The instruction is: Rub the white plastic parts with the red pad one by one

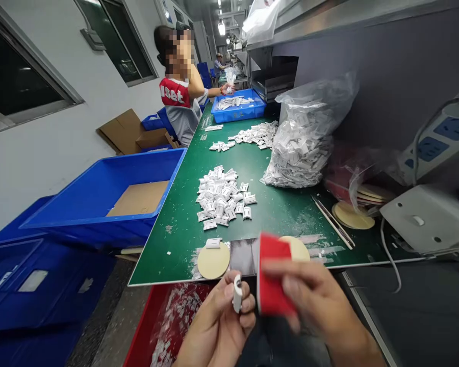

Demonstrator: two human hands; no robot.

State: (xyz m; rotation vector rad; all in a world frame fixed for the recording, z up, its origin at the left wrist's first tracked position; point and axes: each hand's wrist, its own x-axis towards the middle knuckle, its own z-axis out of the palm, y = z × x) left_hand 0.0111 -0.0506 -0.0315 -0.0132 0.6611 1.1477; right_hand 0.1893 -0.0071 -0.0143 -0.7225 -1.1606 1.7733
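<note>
Just in front of the table's near edge, my left hand (pixel 224 321) pinches a small white plastic part (pixel 237 293) between thumb and fingers, its end turned up. My right hand (pixel 317 300), smeared by motion, grips a red rectangular pad (pixel 275 275) with a pale edge close beside that part. Beyond my hands, a round yellowish disc (pixel 213 261) lies on the tabletop with one white part (pixel 213 243) at its rim. A dark flat plate (pixel 241 256) sits beside it, and another disc (pixel 296 248) is partly hidden behind the red pad.
Many white parts are heaped (pixel 220 196) on the green table (pixel 179 219). A clear bag (pixel 300 148) of parts stands right, near thin sticks (pixel 332 221) and a power strip (pixel 439 137). Blue bins (pixel 99 178) flank the left; a red bin (pixel 145 316) is below. A co-worker (pixel 183 97) sits beyond.
</note>
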